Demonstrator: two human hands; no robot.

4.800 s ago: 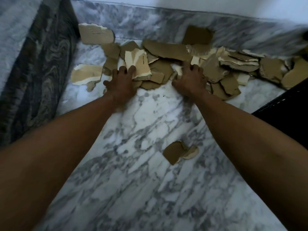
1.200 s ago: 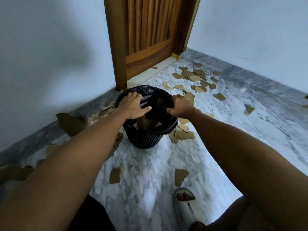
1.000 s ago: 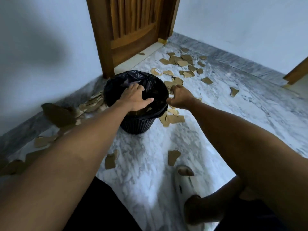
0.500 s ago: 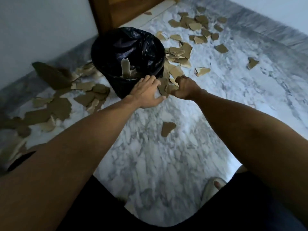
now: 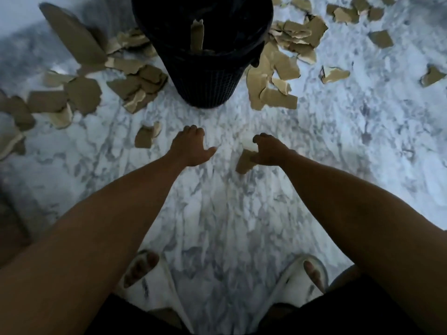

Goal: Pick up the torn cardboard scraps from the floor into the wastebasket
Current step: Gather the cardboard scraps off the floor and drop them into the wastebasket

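White slippers (image 5: 154, 284) on feet; black shorts (image 5: 338, 317).

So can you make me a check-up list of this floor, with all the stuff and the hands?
Surface: marble floor, white with grey veins.
Job's things: black wastebasket upright, one cardboard strip standing inside; torn cardboard scraps piled to its left and right; single scrap near the left hand.
Clutter: nothing seen.
Hands: left hand open, empty; right hand over a small scrap, grip unclear.
Cables: nothing seen.
Surroundings: white slippers on the person's feet.
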